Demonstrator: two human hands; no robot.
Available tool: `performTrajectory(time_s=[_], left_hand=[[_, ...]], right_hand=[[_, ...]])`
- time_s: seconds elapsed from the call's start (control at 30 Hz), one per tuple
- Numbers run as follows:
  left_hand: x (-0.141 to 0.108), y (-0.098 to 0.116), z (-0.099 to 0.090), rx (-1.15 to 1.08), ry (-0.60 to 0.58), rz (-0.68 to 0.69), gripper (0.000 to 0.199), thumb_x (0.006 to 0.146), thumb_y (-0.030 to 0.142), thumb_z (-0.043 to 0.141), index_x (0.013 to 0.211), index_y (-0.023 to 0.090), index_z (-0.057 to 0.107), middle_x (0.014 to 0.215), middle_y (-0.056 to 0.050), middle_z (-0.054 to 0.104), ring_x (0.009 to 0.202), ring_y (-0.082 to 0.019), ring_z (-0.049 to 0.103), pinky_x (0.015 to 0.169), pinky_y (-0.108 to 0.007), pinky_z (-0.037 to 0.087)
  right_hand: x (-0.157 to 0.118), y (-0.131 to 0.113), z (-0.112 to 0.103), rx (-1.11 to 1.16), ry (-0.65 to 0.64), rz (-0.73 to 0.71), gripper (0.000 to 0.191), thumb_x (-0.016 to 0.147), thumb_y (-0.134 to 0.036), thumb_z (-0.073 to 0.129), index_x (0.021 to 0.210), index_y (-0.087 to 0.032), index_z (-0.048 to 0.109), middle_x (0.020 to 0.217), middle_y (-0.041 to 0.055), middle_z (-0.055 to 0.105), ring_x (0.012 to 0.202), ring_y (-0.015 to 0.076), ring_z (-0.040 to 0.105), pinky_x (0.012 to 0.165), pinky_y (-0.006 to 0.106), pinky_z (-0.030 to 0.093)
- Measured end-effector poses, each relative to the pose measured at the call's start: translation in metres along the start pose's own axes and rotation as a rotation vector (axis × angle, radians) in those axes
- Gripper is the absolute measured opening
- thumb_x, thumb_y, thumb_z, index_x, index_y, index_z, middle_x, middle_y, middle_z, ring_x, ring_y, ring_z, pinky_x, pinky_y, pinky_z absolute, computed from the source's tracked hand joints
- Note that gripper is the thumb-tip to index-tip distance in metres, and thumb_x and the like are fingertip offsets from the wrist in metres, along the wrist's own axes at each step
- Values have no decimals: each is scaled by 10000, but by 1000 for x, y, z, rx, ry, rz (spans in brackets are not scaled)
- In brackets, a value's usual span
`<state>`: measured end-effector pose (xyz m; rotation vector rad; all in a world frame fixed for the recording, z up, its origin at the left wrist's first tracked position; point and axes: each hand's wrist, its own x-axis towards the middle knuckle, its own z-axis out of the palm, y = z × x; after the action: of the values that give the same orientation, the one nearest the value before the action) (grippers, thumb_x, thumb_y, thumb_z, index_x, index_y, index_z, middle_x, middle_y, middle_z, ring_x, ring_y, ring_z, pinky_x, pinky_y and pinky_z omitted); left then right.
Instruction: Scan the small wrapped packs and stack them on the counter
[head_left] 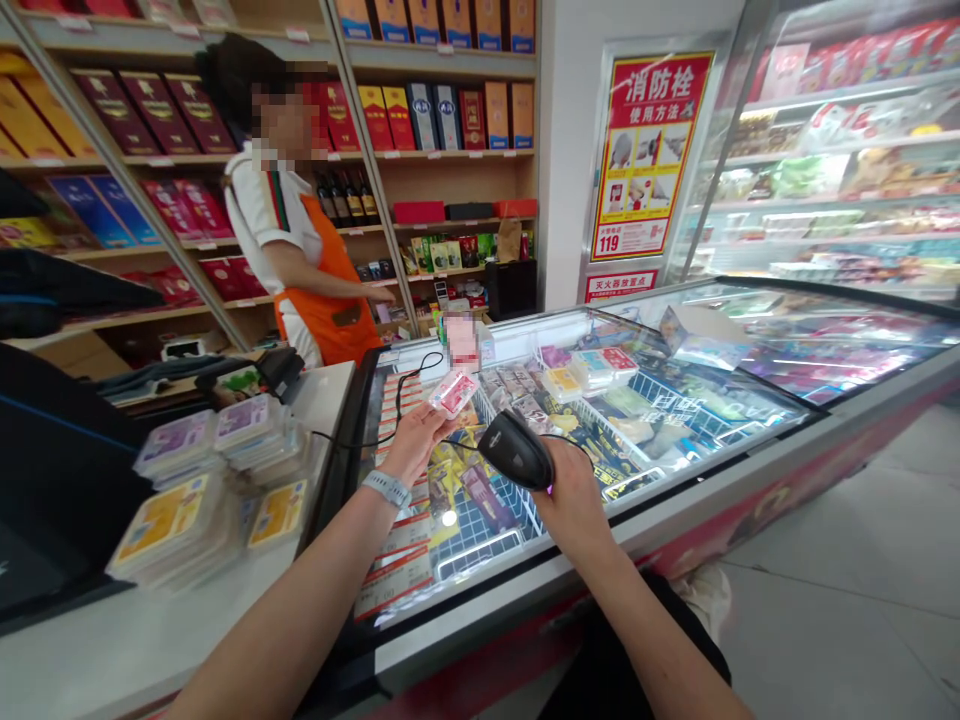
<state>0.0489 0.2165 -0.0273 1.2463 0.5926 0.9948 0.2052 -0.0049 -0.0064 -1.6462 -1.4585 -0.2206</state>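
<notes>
My left hand (415, 445), with a grey band (386, 489) on the wrist, holds a small pink-and-white packet (454, 393) up between its fingers. My right hand (574, 505) grips a black handheld barcode scanner (516, 450), whose nose points toward the packet, a short gap apart. A thin black cable (409, 385) loops away from the scanner. Both hands are above the glass lid of a chest freezer (480, 560). To the left, stacks of flat packaged goods (169, 525) lie on a white counter (142, 650).
A person in an orange apron (326, 285) stands behind the counter, facing shelves of boxed goods (457, 115). A black screen (60, 470) stands at the counter's left. A refrigerated display case (832, 170) rises at the right, and a tiled floor (840, 590) lies beyond the freezer.
</notes>
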Motion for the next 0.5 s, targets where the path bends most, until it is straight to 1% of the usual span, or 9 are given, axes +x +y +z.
performTrajectory(time_s=[0.13, 0.2, 0.3, 0.4, 0.5], left_hand=[[3, 4, 9, 60, -54, -64, 352, 725, 333, 746, 1023, 160, 674, 1031, -93, 708, 886, -181, 689, 889, -346, 533], [4, 8, 18, 88, -98, -88, 381, 711, 360, 752, 1025, 159, 674, 1022, -94, 709, 881, -183, 689, 881, -339, 529], [9, 11, 35, 133, -93, -113, 388, 685, 371, 757, 999, 159, 677, 988, -84, 713, 866, -179, 685, 830, -307, 527], [18, 7, 52, 181, -65, -110, 367, 668, 375, 752, 959, 162, 685, 967, -83, 718, 835, -181, 683, 764, -291, 524], [30, -4, 67, 172, -88, -55, 358, 665, 373, 743, 955, 167, 702, 950, -86, 725, 836, -192, 683, 775, -312, 524]], right_hand=[[0, 1, -1, 19, -3, 18, 362, 732, -95, 512, 1082, -186, 540, 1015, 90, 639, 993, 275, 566, 890, 441, 428], [0, 1, -2, 26, 4, 29, 364, 737, -97, 509, 1088, -189, 539, 1014, 88, 641, 985, 271, 570, 892, 442, 432], [0, 1, -4, 32, -1, 47, 372, 742, -96, 508, 1102, -185, 539, 1018, 90, 640, 974, 266, 573, 892, 443, 439], [-1, 1, -5, 38, -8, 59, 385, 737, -91, 516, 1111, -179, 538, 1028, 94, 635, 991, 266, 570, 903, 447, 440], [-1, 1, -7, 35, -9, 70, 396, 725, -87, 522, 1111, -178, 537, 1028, 96, 632, 997, 268, 572, 908, 448, 443]])
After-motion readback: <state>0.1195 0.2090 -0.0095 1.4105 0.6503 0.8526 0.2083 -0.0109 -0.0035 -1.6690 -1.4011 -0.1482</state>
